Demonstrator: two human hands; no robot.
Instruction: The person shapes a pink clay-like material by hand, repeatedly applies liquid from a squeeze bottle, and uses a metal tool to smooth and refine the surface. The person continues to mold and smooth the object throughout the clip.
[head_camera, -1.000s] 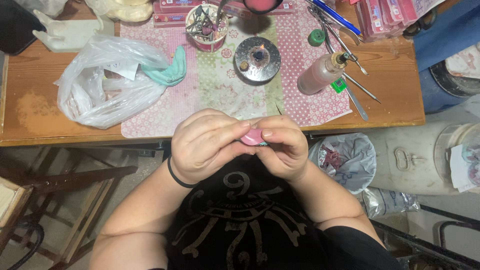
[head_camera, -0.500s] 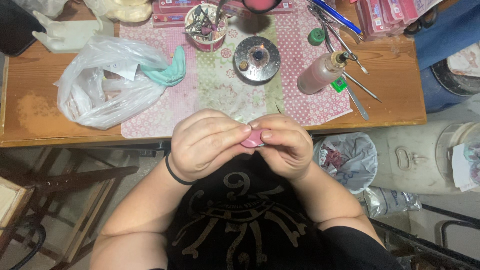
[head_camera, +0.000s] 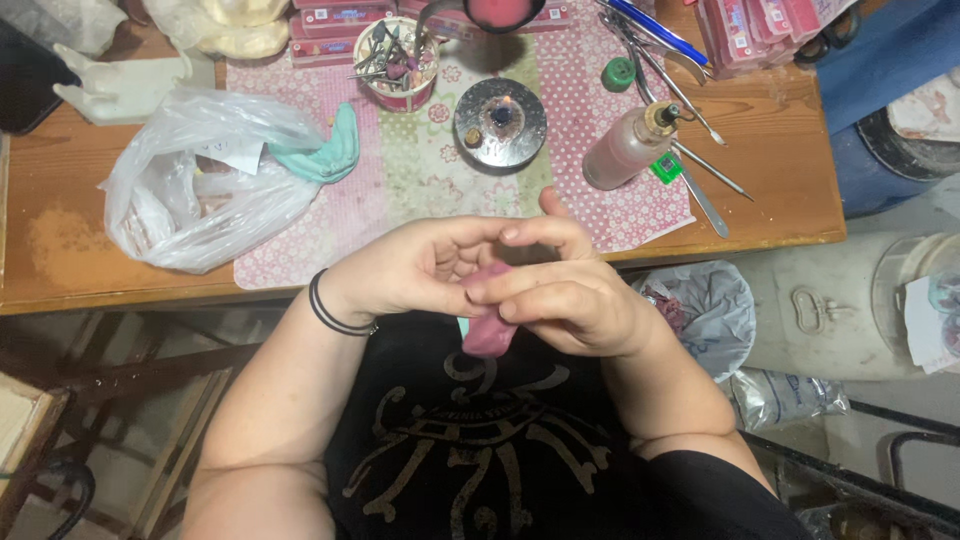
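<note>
Pink lump (head_camera: 488, 325) pinched between both hands in front of the chest, just short of the surface (head_camera: 60, 240) edge: left hand (head_camera: 420, 268) cupped around its top, right hand (head_camera: 570, 300) fingers closed over its front. Probably soft, light, easily dented; best held by the thick lower part. Beyond the hands, bottle (head_camera: 625, 150) and bag (head_camera: 190, 190).

I'm in a small craft workshop, prob. a home one: my wooden bench (head_camera: 790, 200) has a patterned mat (head_camera: 400, 180) w/ a cup of small burrs & bits (head_camera: 396, 62), thin metal hand tools (head_camera: 700, 150), a squeeze bottle (head_camera: 628, 148) & a round metal burner (head_camera: 500, 122). Plastic bag (head_camera: 190, 205) on top, lined waste bin (head_camera: 705, 310) beside my knee.
</note>
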